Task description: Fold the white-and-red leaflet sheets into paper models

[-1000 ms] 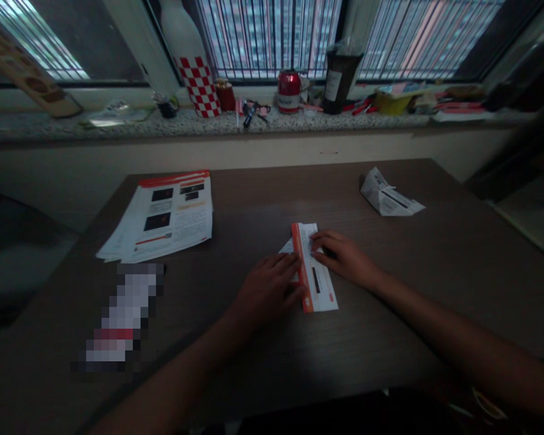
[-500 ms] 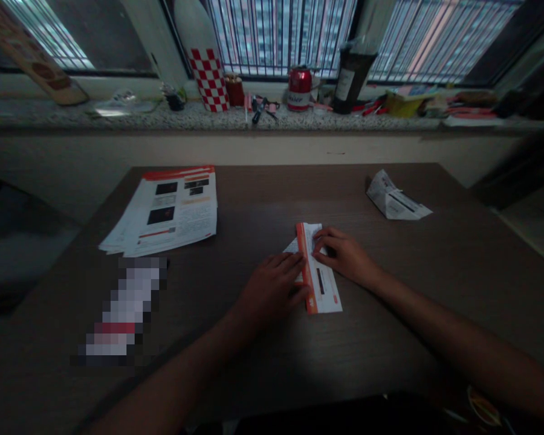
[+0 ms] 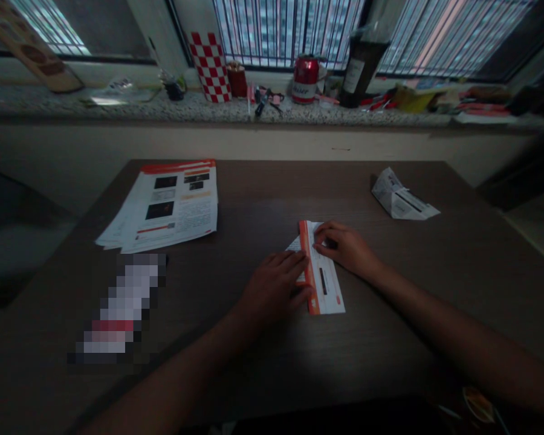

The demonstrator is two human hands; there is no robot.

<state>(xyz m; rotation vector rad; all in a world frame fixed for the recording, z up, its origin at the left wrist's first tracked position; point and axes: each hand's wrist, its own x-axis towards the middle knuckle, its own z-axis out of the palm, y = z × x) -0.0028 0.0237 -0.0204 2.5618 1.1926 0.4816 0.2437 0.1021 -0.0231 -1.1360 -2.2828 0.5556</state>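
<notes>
A folded sheet of printed paper with an orange strip along its left side lies on the table in front of me. A pale corner of it sticks out to the left. My left hand rests flat on the left part of the sheet, its fingers stretched over the orange strip. At the upper right part, my right hand has its thumb and index finger curled together on the paper in a pinch. The exact contact under the right fingertips is hard to see.
On the brown table, a stack of printed sheets lies at the back left, with a blurred-out oblong object nearer me. A folded paper piece stands at the back right. The windowsill holds a red can and a dark bottle.
The view has tilted down and shifted slightly. Both hands keep nearly the same place on the folded sheet; the right fingers have moved only a little.
</notes>
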